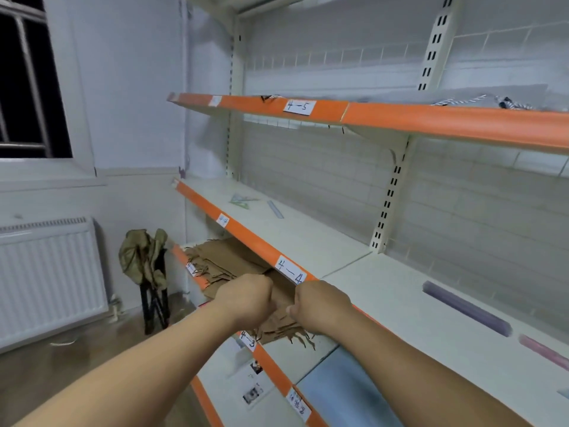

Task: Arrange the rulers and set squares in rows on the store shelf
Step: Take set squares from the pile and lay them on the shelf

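Note:
On the white shelf labelled 4-4 [308, 241], a pair of clear greenish set squares [243, 200] lies far left, with a clear ruler [275, 209] just right of them. Nearer me on the right section lie a purple ruler [466, 308] and a pink ruler [543, 351], both slanted. My left hand [246, 298] and my right hand [320, 306] are close together at the shelf's orange front edge, in front of the brown paper pile below. Both have their fingers curled in. The fingers face away, so I cannot tell if anything is in them.
Brown paper bags [228, 263] fill the lower shelf marked 4-3. Shelf 4-5 [431, 121] overhangs above, with cords on it. A folding stool with a green cloth [144, 263] stands on the floor to the left, next to a radiator [49, 282].

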The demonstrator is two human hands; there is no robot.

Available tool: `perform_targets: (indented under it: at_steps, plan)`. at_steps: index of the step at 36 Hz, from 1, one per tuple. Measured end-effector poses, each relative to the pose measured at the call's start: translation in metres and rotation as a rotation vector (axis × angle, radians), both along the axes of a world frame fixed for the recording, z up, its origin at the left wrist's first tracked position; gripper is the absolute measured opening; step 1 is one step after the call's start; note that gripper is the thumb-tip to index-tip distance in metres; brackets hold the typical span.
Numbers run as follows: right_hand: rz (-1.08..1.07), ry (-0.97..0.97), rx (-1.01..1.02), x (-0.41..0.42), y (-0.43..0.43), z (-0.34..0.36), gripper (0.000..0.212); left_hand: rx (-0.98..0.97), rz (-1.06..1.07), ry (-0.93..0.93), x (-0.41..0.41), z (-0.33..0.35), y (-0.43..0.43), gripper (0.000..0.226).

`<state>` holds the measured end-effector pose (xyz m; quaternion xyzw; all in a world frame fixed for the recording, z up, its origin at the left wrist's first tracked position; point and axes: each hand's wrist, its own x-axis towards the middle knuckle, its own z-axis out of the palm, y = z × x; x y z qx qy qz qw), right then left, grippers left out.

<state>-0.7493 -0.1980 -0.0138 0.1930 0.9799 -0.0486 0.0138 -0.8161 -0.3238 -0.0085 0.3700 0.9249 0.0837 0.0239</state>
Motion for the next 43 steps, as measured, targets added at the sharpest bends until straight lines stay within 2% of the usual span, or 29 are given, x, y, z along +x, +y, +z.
perform_targets:
  at_steps: [6, 11, 16, 24, 28, 34, 39, 43]
  plan:
    - [0.087, 0.000, -0.008, -0.055, 0.004, 0.000, 0.024, -0.008, 0.055, 0.002, -0.046, 0.000, 0.003, 0.039]
    - [0.124, 0.019, -0.021, -0.097, 0.022, 0.008, 0.032, 0.010, 0.081, 0.025, -0.088, 0.009, 0.020, 0.039]
    - [0.138, 0.061, 0.001, -0.139, 0.044, 0.016, 0.019, 0.033, 0.099, 0.040, -0.125, 0.015, 0.036, 0.039]
    - [0.163, 0.037, -0.001, -0.197, 0.043, 0.014, 0.026, 0.035, 0.114, 0.041, -0.179, 0.012, 0.037, 0.025]
    - [0.182, 0.040, -0.003, -0.229, 0.034, 0.014, 0.019, 0.053, 0.126, 0.056, -0.213, 0.010, 0.030, 0.028]
    - [0.152, 0.055, 0.031, -0.284, 0.015, 0.009, 0.022, 0.024, 0.118, 0.054, -0.270, 0.006, 0.012, 0.026]
    - [0.079, 0.084, 0.026, -0.334, -0.007, 0.008, 0.032, 0.012, 0.039, 0.066, -0.323, 0.012, -0.008, 0.025]
    - [0.006, 0.094, -0.017, -0.371, -0.023, 0.006, 0.026, -0.005, -0.038, 0.078, -0.366, 0.018, -0.022, 0.023]
